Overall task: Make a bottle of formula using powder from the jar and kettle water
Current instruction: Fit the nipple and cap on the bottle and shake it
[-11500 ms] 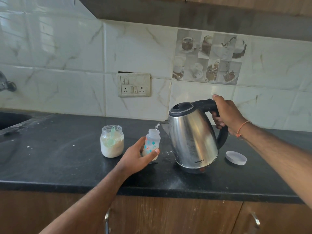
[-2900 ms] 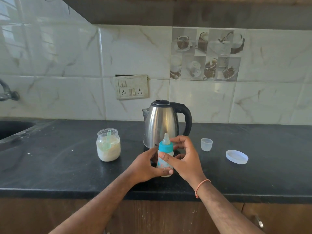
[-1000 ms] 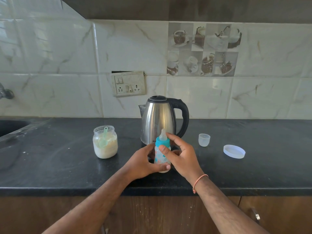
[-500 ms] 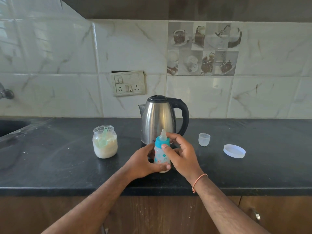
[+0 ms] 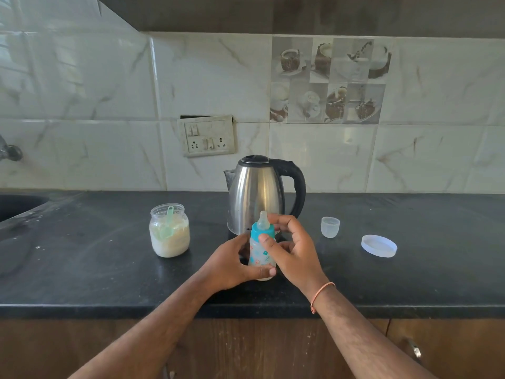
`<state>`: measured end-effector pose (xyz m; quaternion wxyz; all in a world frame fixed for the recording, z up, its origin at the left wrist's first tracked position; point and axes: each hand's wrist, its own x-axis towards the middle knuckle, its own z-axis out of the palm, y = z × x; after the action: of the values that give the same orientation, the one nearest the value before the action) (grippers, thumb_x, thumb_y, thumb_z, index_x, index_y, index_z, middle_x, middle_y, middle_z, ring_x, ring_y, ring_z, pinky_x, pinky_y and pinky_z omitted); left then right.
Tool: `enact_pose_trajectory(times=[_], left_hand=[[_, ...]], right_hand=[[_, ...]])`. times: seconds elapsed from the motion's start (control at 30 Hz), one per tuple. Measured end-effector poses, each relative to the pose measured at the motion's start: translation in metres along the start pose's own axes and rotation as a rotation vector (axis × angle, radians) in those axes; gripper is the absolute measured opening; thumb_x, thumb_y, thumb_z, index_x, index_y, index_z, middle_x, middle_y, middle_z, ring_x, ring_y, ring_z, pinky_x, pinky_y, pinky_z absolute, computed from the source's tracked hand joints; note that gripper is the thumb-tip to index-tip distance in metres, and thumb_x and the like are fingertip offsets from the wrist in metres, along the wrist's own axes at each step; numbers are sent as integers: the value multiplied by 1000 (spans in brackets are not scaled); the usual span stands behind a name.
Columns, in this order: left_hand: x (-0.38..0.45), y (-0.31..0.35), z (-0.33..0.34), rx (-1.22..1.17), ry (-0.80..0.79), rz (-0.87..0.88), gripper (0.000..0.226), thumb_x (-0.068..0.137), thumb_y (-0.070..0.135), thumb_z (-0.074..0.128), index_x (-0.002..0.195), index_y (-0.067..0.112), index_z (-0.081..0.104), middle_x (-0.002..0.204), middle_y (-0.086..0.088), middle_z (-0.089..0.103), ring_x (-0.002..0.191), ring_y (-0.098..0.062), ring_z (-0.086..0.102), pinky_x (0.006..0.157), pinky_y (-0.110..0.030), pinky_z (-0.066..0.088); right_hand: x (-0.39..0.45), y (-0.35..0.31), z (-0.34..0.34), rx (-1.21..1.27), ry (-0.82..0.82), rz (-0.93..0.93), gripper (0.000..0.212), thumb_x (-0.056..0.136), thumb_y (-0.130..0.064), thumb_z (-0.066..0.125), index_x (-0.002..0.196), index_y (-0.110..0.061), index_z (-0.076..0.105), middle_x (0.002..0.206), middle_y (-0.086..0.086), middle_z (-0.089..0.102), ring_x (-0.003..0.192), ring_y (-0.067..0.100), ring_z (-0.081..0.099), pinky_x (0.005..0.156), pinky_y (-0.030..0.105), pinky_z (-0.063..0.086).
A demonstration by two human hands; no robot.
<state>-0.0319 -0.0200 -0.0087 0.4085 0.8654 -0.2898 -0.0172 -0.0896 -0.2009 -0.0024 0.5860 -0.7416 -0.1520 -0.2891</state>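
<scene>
With the left hand [image 5: 232,265] gripping the bottle [image 5: 261,255] near the counter's front, just before the kettle [image 5: 257,192], and the right hand [image 5: 293,248] pinching its teal collar [image 5: 262,233], looks like cap-tightening time, then probably a shake.

The light is soft daylight and it comes from the left: I see pale window reflections on the glossy white marble wall tiles [image 5: 76,86] at the far left. The right side of the wall is more even and a little grey. The black stone counter [image 5: 82,263] shines weakly on its left part. The steel kettle with black handle [image 5: 257,195] carries a bright vertical streak of glare. My hands throw only faint shadows on the counter. The dark wooden cabinet [image 5: 300,12] above is dim. The picture is sharp in the middle; straight lines bend at the edges from the wide lens.
</scene>
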Motion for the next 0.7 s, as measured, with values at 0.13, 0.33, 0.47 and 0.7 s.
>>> enact_pose_trajectory(times=[0.13,0.33,0.47,0.7], left_hand=[[0,0,0,-1,3,8,76,78,60,88,140,36,53,123,17,70,111,-5,69,100,-28,59],[0,1,1,12,10,5,79,79,62,86,144,36,51,126,18,68,112,-5,68,92,-16,55],[-1,1,1,7,13,4,78,79,60,87,144,35,52,126,18,68,113,-5,67,95,-20,56],[0,0,1,16,10,1,79,76,65,87,141,36,53,125,18,69,113,-5,67,102,-30,58]], right_hand=[[-1,2,-1,57,-22,17,28,98,-21,75,120,-35,64,120,-20,71,116,11,70,86,31,65],[0,-1,0,-55,41,12,35,89,-35,86,114,-40,62,117,-20,69,113,-1,65,80,21,62],[0,1,0,-40,21,-7,38,89,-35,86,116,-42,60,117,-27,67,118,1,63,83,23,63],[-1,4,-3,40,5,-25,29,93,-22,80,113,-32,63,118,-21,71,121,13,68,86,33,65]])
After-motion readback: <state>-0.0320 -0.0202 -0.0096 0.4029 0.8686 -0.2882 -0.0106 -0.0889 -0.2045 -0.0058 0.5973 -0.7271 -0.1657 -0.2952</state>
